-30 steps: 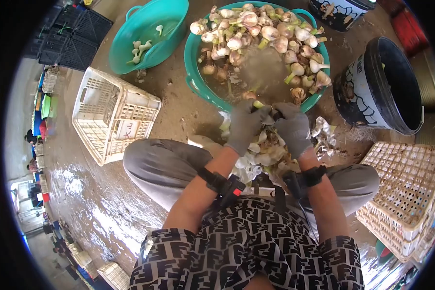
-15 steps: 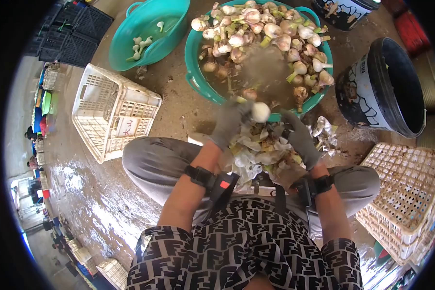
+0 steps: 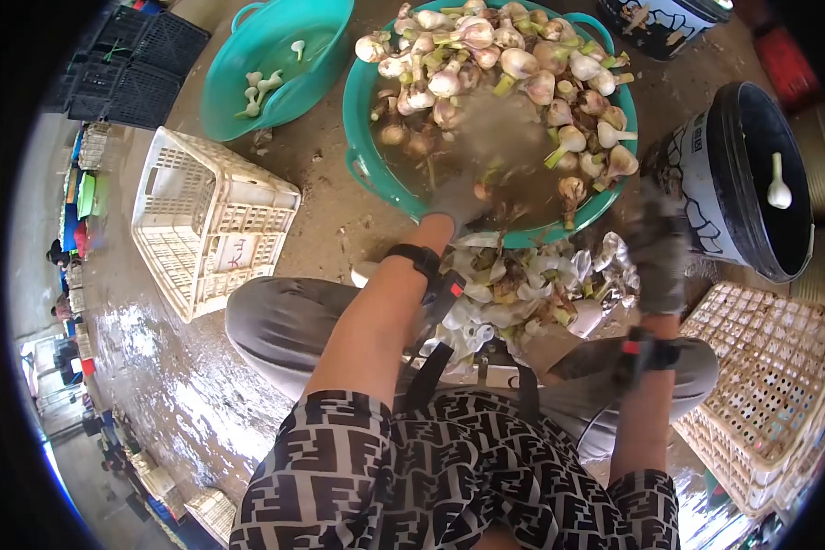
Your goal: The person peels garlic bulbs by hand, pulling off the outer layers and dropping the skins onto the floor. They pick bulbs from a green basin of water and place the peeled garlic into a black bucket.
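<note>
My left hand [image 3: 463, 202], in a grey glove, reaches over the near rim of the green tub [image 3: 368, 170] into the murky water; its fingers blur into the water. Garlic bulbs [image 3: 518, 64] with stalks are heaped along the tub's far and right sides. My right hand [image 3: 662, 252], also gloved, is smeared by motion beside the black bucket [image 3: 747, 174]. A clean white garlic bulb [image 3: 779, 194] with its stalk shows inside the bucket's mouth. Loose garlic skins [image 3: 513, 289] lie piled between my knees, in front of the tub.
A second green tub [image 3: 316, 87] at the upper left holds several white garlic bulbs. On the wet floor [image 3: 147, 367] stands a white plastic crate [image 3: 215, 215]. Another white crate [image 3: 765, 357] is by my right knee. Black crates [image 3: 160, 64] stand farther left.
My left hand has moved forward into the tub, and the white bulb near it is gone from there. My right hand has swung right toward the bucket, where a bulb now shows.
</note>
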Demonstrator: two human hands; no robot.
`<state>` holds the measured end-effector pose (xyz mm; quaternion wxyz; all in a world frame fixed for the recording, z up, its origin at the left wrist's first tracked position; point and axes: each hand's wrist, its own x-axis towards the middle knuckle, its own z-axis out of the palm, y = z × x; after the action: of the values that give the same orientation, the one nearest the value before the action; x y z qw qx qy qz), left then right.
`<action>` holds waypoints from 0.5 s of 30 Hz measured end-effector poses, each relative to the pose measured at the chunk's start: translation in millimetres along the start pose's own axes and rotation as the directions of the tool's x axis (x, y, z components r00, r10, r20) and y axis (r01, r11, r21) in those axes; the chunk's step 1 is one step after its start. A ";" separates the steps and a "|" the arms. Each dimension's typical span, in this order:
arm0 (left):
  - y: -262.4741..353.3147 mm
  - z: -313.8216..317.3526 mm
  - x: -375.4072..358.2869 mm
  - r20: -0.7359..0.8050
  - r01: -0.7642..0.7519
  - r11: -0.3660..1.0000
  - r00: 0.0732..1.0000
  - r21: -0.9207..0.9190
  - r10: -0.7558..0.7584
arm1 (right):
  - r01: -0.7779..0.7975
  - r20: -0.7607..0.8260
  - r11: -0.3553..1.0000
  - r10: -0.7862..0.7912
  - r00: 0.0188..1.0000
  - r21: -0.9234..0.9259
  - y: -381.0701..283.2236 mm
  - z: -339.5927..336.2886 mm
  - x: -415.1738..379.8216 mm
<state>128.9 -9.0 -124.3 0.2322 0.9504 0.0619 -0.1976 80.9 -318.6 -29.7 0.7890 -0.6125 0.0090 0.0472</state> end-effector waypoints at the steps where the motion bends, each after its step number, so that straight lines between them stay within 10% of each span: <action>1: 1.2 2.2 1.7 0.063 0.010 1.000 0.998 -0.014 -0.009 | -0.058 -0.114 0.944 0.023 0.993 -0.323 16.1 14.3 -5.0; 2: 2.2 1.2 -0.7 0.100 -0.002 0.993 0.995 -0.118 0.014 | -0.223 -0.064 0.975 0.223 0.973 0.007 26.6 36.3 -11.3; 7: 29.1 -35.1 -50.5 0.155 -0.194 0.949 0.959 -0.247 0.236 | -0.463 -0.064 0.879 0.459 0.886 -0.116 70.5 72.6 -8.4; 15: 48.4 -32.3 -101.7 -0.128 -0.497 0.832 0.868 -0.248 0.481 | -0.325 0.010 0.939 0.328 0.945 -0.117 33.0 102.7 -20.5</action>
<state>57.3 -39.4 -36.8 0.4014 0.8988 -0.1496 -0.0927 53.2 -212.5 -34.4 0.7341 -0.6457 0.0959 0.1869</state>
